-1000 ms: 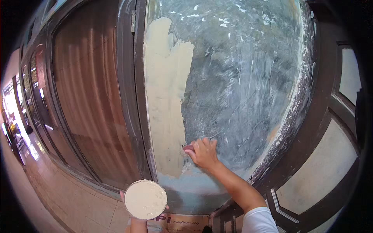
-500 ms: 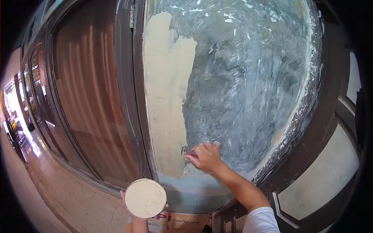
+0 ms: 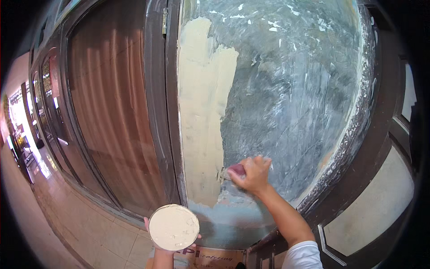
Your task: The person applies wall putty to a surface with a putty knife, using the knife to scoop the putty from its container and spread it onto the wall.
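The right hand is pressed up against a grey-blue wall panel, its fingers curled tight around a small putty knife with a dark reddish handle. The blade sticks out to the left of the knuckles and lies flat against the panel, its tip at the lower edge of a broad cream-coloured strip of filler. That strip rises from just left of the hand to well above it, along the panel's left border. To the right of the hand and above it the panel is bare, scuffed and streaked with white flecks. The forearm runs down and to the right from the wrist to a white sleeve at the lower edge of the view.

The left hand is low, well below and to the left of the right hand. It grips a round pale disc from underneath; the disc's face is loaded with cream filler and only fingertips show at its rim. Just below this hand lies a piece of brown cardboard on the floor.

Left of the filler strip stands a dark wooden frame post with a metal hinge near its top. Further left of both hands is a glazed door backed by a reddish-brown curtain. A tiled floor stretches away to the left of the left hand. To the right of the right hand, dark panelled woodwork frames the wall panel.
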Demonstrator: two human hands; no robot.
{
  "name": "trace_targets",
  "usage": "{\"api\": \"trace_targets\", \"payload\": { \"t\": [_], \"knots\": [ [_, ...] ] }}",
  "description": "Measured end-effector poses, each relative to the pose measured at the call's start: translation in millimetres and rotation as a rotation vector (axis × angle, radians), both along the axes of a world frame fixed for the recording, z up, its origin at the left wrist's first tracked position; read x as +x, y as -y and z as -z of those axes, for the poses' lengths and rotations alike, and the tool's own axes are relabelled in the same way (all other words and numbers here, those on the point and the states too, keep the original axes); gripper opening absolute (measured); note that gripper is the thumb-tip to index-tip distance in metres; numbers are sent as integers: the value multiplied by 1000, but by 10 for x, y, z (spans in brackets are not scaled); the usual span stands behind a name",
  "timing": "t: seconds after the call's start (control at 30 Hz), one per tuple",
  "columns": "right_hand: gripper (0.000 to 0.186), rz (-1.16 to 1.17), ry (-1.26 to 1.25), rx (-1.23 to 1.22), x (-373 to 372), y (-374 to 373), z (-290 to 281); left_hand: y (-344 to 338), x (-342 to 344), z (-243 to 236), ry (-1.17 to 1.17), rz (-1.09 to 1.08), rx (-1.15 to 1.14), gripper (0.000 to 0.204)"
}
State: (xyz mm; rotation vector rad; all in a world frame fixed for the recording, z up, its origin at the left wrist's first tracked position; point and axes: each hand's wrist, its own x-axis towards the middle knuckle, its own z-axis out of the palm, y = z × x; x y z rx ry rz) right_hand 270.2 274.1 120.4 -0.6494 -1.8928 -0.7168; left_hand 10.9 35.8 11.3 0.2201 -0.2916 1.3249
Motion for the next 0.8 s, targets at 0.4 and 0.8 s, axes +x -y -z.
{"api": "trace_targets", "payload": {
  "t": [0.4, 0.8],
  "knots": [
    [34, -415, 19, -300, 110, 580, -331, -288, 242, -431, -89, 71, 124, 117],
    [23, -298, 559, -7, 381, 1471, -929, -289, 336, -936, -230, -7, 119, 115]
  ]
}}
